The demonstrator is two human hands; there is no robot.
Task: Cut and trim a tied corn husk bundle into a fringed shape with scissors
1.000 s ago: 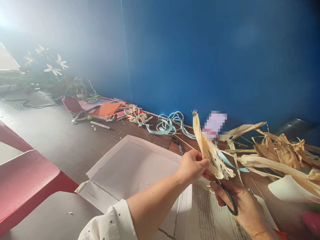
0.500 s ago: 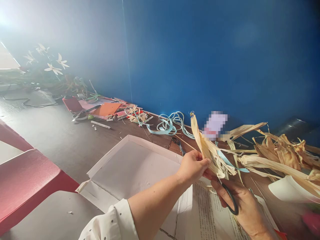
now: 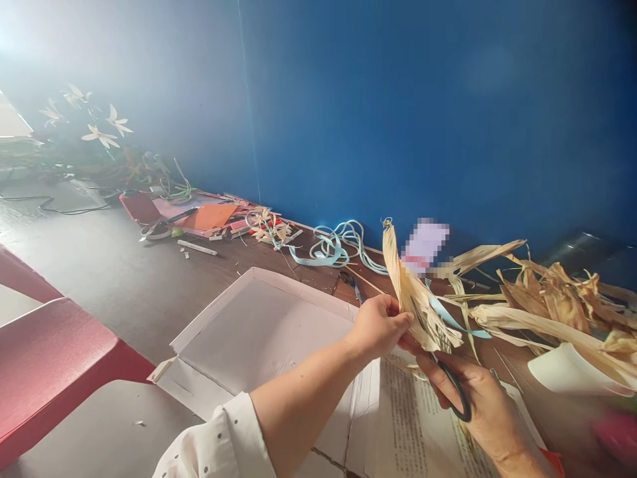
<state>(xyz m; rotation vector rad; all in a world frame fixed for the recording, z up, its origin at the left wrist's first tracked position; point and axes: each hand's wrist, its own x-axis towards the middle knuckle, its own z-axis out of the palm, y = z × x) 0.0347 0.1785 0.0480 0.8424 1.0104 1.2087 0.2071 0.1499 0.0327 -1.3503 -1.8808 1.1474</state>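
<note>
Pinched between the thumb and fingers of my left hand (image 3: pixel 382 324) is a pale dried corn husk (image 3: pixel 409 292), its narrow end up and its lower edge slit into strips. Just below, my right hand (image 3: pixel 480 398) is closed round the black handles of a pair of scissors (image 3: pixel 458 393). The scissor blades are mostly hidden behind my fingers and the husk. A printed paper sheet (image 3: pixel 418 425) lies under both hands. To the left of it rests an open white cardboard box lid (image 3: pixel 269 325).
More dried husks (image 3: pixel 557 299) are heaped at the right, beside a white cup (image 3: pixel 572 368) on its side. Light-blue ribbon (image 3: pixel 328 245), a second pair of scissors (image 3: pixel 352 285) and a small husk flower (image 3: pixel 271 231) lie along the blue wall (image 3: pixel 398 119). A red box (image 3: pixel 64 372) stands front left.
The whole view has shifted slightly. Both hands keep their grips, and the husk's strips sit slightly differently above the scissors.
</note>
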